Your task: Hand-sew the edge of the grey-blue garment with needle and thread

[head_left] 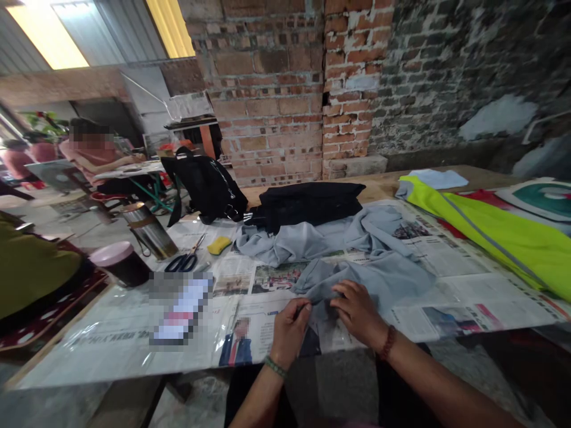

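A light grey cloth garment (375,276) lies crumpled on the newspaper-covered table, its near end at my hands. My left hand (291,327) is closed, thumb against the fingers, pinching the garment's near left edge. Close by on the right, my right hand (357,312) rests on the same fabric with fingers curled and the fingertips gripping its edge. Part of the cloth between the hands hangs toward the table's front edge. Just beyond it lies a folded black cloth (312,202).
On the left are dark-handled scissors (182,260), a yellow sponge (219,245), a blurred phone (182,312), a pink-lidded jar (120,263) and a steel flask (149,230). A black backpack (205,184) stands behind. To the right are a neon-yellow garment (491,232) and an iron (544,199). People sit further off.
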Demonstrator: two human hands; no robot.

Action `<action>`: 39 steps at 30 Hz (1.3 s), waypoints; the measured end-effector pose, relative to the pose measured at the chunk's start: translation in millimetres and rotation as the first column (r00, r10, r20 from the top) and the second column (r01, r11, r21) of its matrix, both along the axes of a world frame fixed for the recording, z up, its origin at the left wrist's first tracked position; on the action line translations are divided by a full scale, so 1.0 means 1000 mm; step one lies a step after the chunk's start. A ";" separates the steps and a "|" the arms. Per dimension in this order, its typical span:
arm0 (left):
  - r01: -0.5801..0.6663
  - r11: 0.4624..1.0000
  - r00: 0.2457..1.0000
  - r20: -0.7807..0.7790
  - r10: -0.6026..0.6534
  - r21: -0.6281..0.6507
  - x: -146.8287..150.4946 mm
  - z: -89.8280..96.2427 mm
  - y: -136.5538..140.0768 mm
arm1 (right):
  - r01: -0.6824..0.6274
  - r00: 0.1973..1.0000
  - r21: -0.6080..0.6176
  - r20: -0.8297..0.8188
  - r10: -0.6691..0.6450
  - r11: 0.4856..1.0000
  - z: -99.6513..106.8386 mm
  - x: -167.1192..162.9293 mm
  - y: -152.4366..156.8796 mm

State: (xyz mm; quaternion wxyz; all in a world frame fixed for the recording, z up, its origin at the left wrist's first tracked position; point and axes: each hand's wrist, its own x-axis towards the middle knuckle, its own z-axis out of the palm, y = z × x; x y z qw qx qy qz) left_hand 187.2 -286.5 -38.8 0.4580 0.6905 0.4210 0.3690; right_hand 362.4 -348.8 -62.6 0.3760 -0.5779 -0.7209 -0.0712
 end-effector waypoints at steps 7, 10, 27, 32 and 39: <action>0.015 1.000 1.000 0.014 -0.015 -0.021 -0.002 -0.001 0.002 | -0.083 0.997 0.072 0.005 0.083 0.994 0.010 -0.015 -0.002; 0.023 1.000 1.000 0.021 -0.023 0.019 -0.002 -0.004 0.003 | -0.134 0.991 0.098 0.028 0.132 0.986 0.009 -0.021 0.002; 0.030 0.999 1.000 0.001 -0.030 0.034 -0.002 -0.003 0.012 | -0.191 0.974 0.113 0.147 0.174 0.975 0.012 -0.028 0.023; 0.026 0.999 0.999 0.033 -0.027 0.020 -0.003 -0.001 0.010 | -0.200 0.979 0.158 0.079 0.190 0.967 0.018 -0.032 0.022; 0.032 0.997 0.992 0.124 -0.024 -0.064 -0.005 -0.002 0.010 | -0.181 0.955 0.189 -0.202 0.219 0.965 0.024 -0.036 0.018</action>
